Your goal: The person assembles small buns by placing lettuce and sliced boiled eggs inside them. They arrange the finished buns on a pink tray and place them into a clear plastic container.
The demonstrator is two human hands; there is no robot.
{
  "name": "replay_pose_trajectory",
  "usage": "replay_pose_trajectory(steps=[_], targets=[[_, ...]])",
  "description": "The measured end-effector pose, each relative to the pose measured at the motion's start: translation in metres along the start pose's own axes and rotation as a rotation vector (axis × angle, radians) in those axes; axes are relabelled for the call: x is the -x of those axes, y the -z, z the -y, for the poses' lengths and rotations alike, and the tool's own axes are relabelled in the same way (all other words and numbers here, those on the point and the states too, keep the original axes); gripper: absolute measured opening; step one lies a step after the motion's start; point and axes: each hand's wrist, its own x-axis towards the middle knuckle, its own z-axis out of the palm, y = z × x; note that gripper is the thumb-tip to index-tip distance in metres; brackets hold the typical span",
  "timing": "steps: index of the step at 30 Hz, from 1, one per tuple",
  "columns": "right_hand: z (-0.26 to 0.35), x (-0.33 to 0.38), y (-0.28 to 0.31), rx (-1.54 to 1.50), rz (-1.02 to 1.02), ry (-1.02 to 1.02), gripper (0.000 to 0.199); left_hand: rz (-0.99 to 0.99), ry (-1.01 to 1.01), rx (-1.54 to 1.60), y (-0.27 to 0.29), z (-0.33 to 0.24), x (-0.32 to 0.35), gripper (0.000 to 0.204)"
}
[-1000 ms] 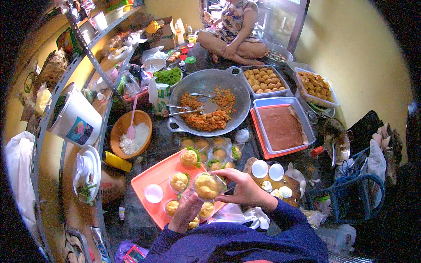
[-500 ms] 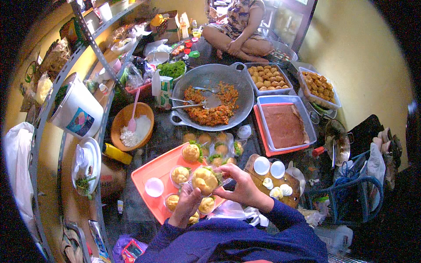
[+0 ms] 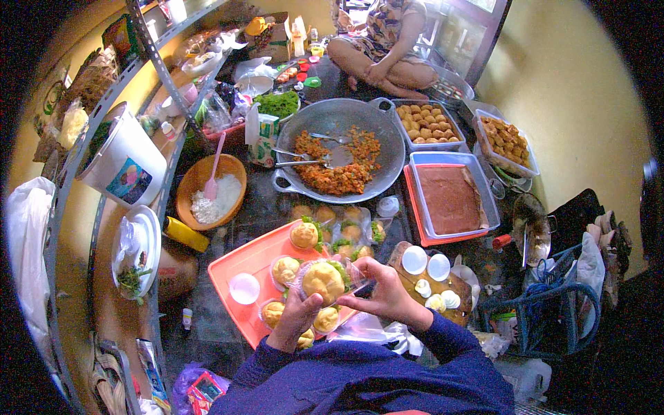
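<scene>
Above the orange tray (image 3: 232, 266), my left hand (image 3: 296, 319) holds up a round golden bun (image 3: 322, 282) with green lettuce at its side. The bun sits in a pleated paper cup inside clear plastic packaging (image 3: 356, 275). At its right side, my right hand (image 3: 389, 294) is closed, thumb and fingers pinching the packaging's edge. Around them on the tray are several similar buns in paper cups, one bun (image 3: 304, 235) toward the far corner, and a white paper cup (image 3: 244, 288). Packed buns (image 3: 351, 233) in clear plastic stand just beyond the tray.
Ahead is a big metal wok (image 3: 387, 155) of orange filling with utensils. Boxes of browned balls (image 3: 429, 126) and brown cake (image 3: 449, 200) stand right of it. A board (image 3: 408, 277) holds egg pieces; a bowl (image 3: 187, 187) and shelf (image 3: 162, 187) are left. Another person (image 3: 394, 48) sits opposite.
The bun shows more of its top and lettuce now, slightly turned in my left hand. My right hand has shifted slightly along the clear plastic. The whole view has moved a little.
</scene>
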Motion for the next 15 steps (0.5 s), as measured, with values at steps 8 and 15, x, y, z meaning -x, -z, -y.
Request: replay_pose_trajectory(steps=[8,15], targets=[[0.001,-0.002,0.001,0.044,-0.015,0.088,0.020,-0.022,0.031,0.124,0.016,0.003,0.008,0.080],[0.000,-0.004,-0.002,-0.039,0.079,0.123,0.020,-0.043,-0.002,0.122,0.015,0.010,0.015,0.079]])
